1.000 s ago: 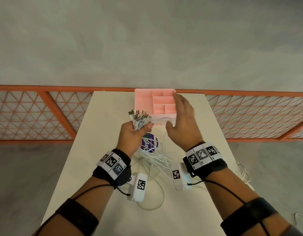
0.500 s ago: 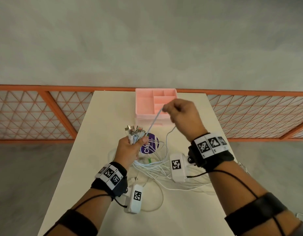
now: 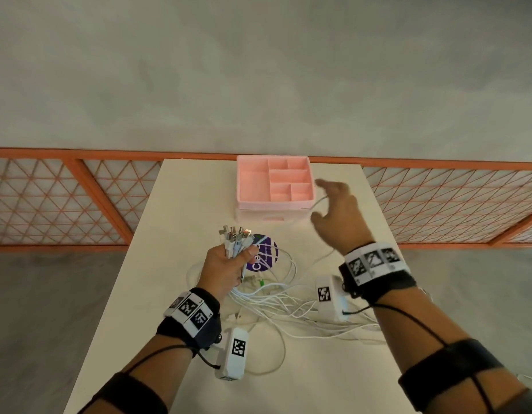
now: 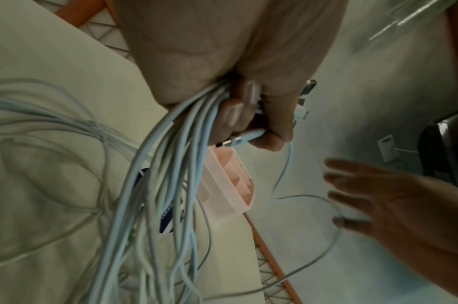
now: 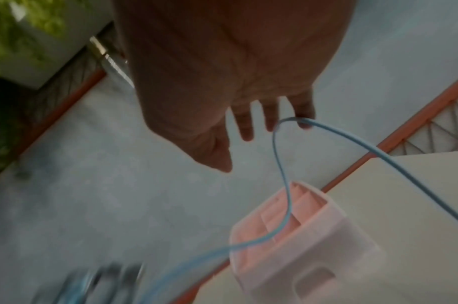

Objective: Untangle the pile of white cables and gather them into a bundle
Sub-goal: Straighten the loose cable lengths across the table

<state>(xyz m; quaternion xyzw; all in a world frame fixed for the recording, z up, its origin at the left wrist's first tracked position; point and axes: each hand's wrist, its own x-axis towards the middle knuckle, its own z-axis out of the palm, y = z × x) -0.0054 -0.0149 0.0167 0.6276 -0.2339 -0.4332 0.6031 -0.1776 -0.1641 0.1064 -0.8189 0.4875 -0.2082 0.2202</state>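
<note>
Above the middle of the pale table [image 3: 175, 210], a bunch of white cables [image 3: 276, 303] is gripped in the left hand [image 3: 226, 267], whose fingers are curled tightly round the strands just below their plugs. The metal connector ends [image 3: 233, 234] are seen fanned out above the fist, while the rest of the cables is left trailing down onto the tabletop in loose, overlapping loops between the two forearms. A single strand [image 5: 282, 164] is draped over the spread fingers [image 5: 304, 115] of the right hand [image 3: 338, 218]; that hand is held released, fingers straight and apart, just to the right of a pink divided organiser [image 3: 253, 186]. From the fingers the strand is led back toward the left fist, as shown in the left wrist view. The organiser is placed at the far edge of the table, and a round purple sticker [image 3: 263, 253] is partly covered by the left hand and the cables. An orange mesh railing [image 3: 49, 198] is visible beyond the table.
</note>
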